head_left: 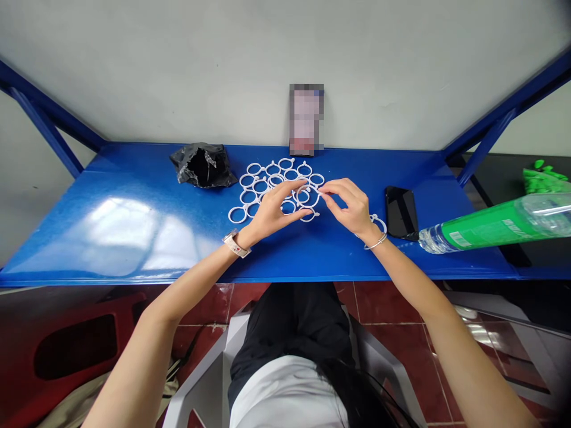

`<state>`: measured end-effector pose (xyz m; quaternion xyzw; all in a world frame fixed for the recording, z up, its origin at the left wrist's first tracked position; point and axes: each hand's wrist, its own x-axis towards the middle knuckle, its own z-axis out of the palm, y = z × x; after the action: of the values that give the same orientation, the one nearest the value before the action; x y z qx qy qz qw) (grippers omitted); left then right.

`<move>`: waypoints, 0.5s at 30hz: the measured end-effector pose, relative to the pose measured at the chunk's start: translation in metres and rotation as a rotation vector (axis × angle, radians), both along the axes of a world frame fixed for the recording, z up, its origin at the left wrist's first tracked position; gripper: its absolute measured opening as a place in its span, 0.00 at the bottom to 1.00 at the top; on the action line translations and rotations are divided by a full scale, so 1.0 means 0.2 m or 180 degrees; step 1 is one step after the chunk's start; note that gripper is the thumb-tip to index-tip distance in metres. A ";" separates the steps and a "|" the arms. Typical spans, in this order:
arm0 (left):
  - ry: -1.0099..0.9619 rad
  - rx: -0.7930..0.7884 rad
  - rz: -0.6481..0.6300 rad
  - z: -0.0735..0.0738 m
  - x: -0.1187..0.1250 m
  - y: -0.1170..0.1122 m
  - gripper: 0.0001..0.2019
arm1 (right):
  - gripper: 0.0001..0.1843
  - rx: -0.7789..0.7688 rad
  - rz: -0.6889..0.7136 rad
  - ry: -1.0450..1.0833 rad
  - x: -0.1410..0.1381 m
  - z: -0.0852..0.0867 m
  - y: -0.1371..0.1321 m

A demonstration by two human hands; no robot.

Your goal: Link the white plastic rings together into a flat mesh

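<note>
A white plastic curtain ring [317, 201] with a small eyelet is held up over the blue table [187, 261]. My right hand [350, 205] pinches this ring at its right side with thumb and forefinger. From the left, my left hand [274, 211] curves its thumb and fingers around the same ring, gripping it at top and bottom. Beneath and behind my hands lies a loose cluster of several similar white rings [237, 215], partly covered by my left hand. Another white ring [381, 223] lies beside my right wrist, partly hidden by it.
A crumpled black plastic bag [203, 165] sits at the back left. One phone [307, 119], its screen blurred, leans on the wall; a dark phone [400, 213] lies at the right. Near it, a green-labelled bottle [491, 226] juts over the right edge. Blue struts [486, 139] flank the table.
</note>
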<state>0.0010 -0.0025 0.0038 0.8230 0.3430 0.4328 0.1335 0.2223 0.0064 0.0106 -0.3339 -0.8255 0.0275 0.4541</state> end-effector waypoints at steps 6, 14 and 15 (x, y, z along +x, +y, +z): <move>0.0032 0.0058 0.0067 0.00 0.00 0.00 0.24 | 0.10 0.0050 -0.0013 -0.0111 -0.01 -0.01 0.00; -0.0058 0.0254 0.0029 0.02 0.01 -0.01 0.20 | 0.06 -0.0038 0.0185 0.0121 -0.01 -0.01 -0.01; -0.0063 0.0278 0.0032 0.02 0.01 -0.01 0.20 | 0.07 -0.0099 0.0189 0.0119 -0.01 -0.01 0.00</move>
<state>0.0024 -0.0040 0.0069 0.8220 0.3265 0.4560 0.0987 0.2199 0.0055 0.0094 -0.3158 -0.8259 0.0600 0.4633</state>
